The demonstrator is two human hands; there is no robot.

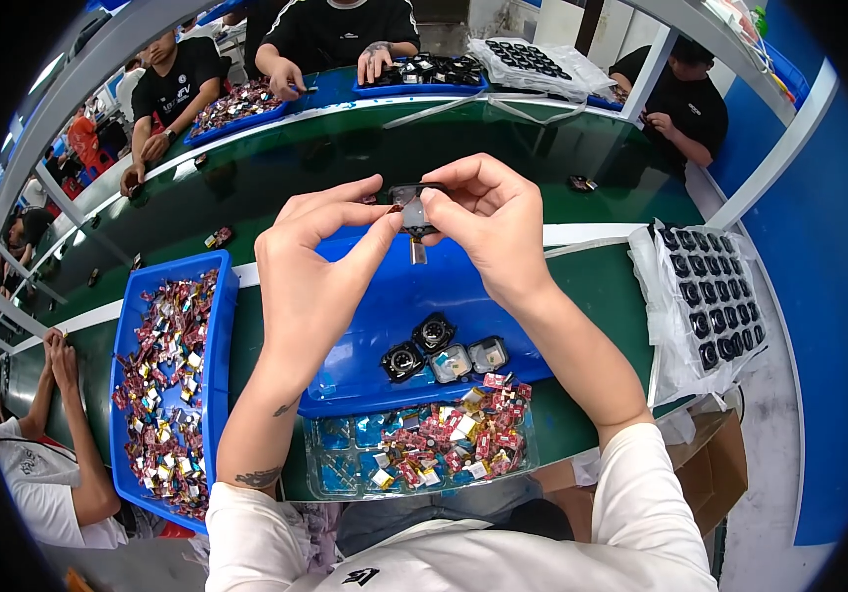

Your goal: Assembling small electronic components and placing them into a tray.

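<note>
Above the shallow blue plastic tray at centre, both hands are raised together: the left hand pinches one side of a small black square-bodied part between thumb and forefinger, and the right hand closes on its other side with fingertips. A short tab hangs below the part; its detail is too small to resolve. On the tray floor lie four small parts, two round and black, two squarish and pale. Just in front, a clear plastic container holds small red, gold and white packets. At left, a long blue bin holds many more of the same packets. At right, a white-wrapped tray of black round parts rests near the bench edge. Across the green conveyor belt, other people sit at blue trays; their work is partly cut off.
</note>
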